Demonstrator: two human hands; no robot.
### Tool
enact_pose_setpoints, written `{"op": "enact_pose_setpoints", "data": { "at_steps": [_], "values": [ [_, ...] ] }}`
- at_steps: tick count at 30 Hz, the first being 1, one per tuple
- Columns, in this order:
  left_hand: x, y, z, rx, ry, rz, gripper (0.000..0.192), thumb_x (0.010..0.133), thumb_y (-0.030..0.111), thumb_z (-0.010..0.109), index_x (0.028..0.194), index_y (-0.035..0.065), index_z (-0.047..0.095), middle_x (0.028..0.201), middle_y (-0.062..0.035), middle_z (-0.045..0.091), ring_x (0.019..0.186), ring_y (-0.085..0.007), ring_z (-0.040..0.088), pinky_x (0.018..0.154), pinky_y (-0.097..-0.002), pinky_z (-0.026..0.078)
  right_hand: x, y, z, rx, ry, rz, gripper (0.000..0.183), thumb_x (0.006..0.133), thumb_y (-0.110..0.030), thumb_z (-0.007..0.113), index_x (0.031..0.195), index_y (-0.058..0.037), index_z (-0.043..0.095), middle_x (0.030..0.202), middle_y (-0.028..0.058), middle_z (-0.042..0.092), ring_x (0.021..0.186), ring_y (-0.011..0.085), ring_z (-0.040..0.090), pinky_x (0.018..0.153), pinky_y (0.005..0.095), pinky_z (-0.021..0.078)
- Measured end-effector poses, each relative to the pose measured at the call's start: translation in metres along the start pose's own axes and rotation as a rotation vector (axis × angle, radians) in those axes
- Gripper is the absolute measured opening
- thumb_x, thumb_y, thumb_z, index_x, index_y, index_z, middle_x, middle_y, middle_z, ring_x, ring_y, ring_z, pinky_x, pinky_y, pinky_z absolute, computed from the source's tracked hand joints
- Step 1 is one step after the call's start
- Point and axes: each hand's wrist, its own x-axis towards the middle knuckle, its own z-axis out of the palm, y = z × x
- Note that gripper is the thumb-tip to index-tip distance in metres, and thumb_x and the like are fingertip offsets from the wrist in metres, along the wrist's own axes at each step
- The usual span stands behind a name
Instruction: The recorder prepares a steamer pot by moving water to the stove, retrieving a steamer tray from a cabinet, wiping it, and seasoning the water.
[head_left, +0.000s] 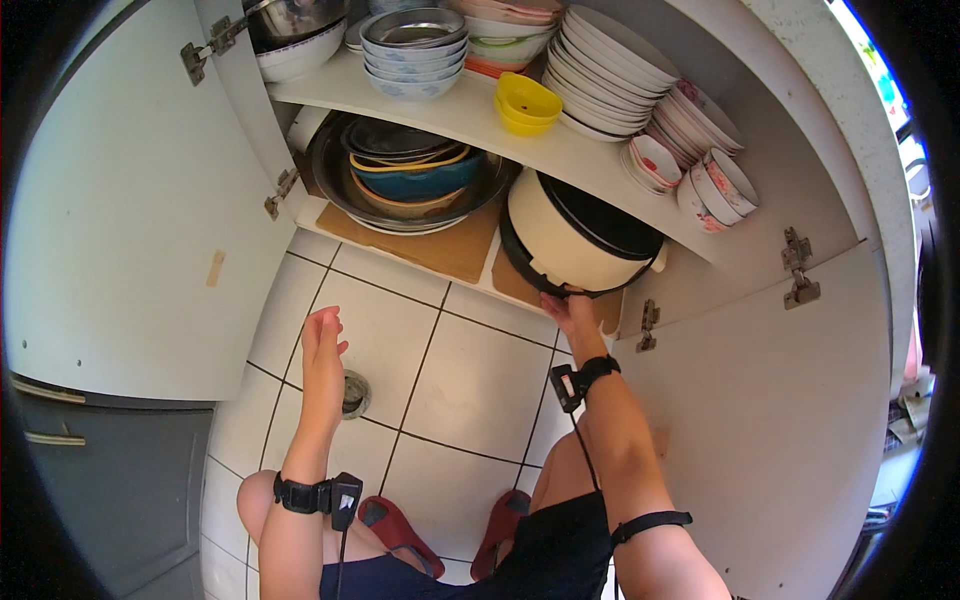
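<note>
My right hand (571, 306) touches the near bottom edge of a cream-and-black pot-like appliance (581, 232) on the cabinet's lower shelf; part of its fingers is hidden under the rim. My left hand (323, 352) is raised over the floor with nothing in it, its fingers together and extended, the thumb partly apart. Left of the appliance, a wide metal basin (330, 184) holds a blue bowl (420, 182) and other stacked bowls. Above, the upper shelf (450, 124) carries blue-patterned bowls (414, 75), yellow dishes (527, 103), stacked white plates (600, 71) and floral bowls (718, 187).
Open white cabinet doors stand at the left (127, 210) and right (765, 420), with metal hinges (799, 270). Below is a white tiled floor (480, 382) with a round drain (355, 394). Red slippers (397, 536) are on my feet. Grey drawers (112, 480) are at lower left.
</note>
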Motion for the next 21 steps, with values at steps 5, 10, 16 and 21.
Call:
{"op": "enact_pose_setpoints", "data": {
  "at_steps": [5,10,16,21],
  "values": [
    [0.021,-0.023,0.008,0.032,-0.020,-0.025,0.034,0.092,0.034,0.039,0.111,0.0068,0.047,0.109,-0.0042,0.047,0.101,-0.0138,0.043,0.087,-0.0317,0.037,-0.034,0.034,-0.006,0.013,0.060,-0.020,0.029,0.083,-0.023,0.053,0.104,-0.0031,0.051,0.091,0.0134,0.059,0.074,0.0266,0.060,0.075,0.0410,0.0481],
    [0.031,-0.045,0.028,0.023,-0.122,0.051,0.033,0.091,0.032,0.046,0.108,0.0047,0.048,0.106,-0.0079,0.046,0.097,-0.0165,0.043,0.084,-0.0274,0.036,-0.077,0.076,-0.007,0.069,0.057,-0.054,0.030,0.083,-0.025,0.057,0.104,-0.0042,0.053,0.095,0.0108,0.060,0.082,0.0248,0.059,0.078,0.0396,0.0464],
    [0.028,-0.039,0.081,-0.193,-0.461,-0.154,0.057,0.085,0.048,0.051,0.126,0.0110,0.037,0.123,-0.0073,0.042,0.115,-0.0201,0.038,0.092,-0.0355,0.035,-0.137,0.098,0.016,0.272,0.117,0.132,0.035,0.080,-0.015,0.059,0.111,-0.0023,0.048,0.112,0.0139,0.051,0.102,0.0284,0.051,0.093,0.0515,0.0371],
    [0.052,-0.017,0.136,0.021,-0.643,-0.439,0.107,0.067,0.070,0.055,0.141,0.0147,0.002,0.144,-0.0151,0.015,0.133,-0.0296,0.011,0.102,-0.0507,0.017,-0.132,0.130,0.002,0.584,0.051,-0.180,0.035,0.078,-0.001,0.059,0.110,-0.0010,0.047,0.107,0.0150,0.052,0.102,0.0320,0.051,0.091,0.0546,0.0410]
  ]
}}
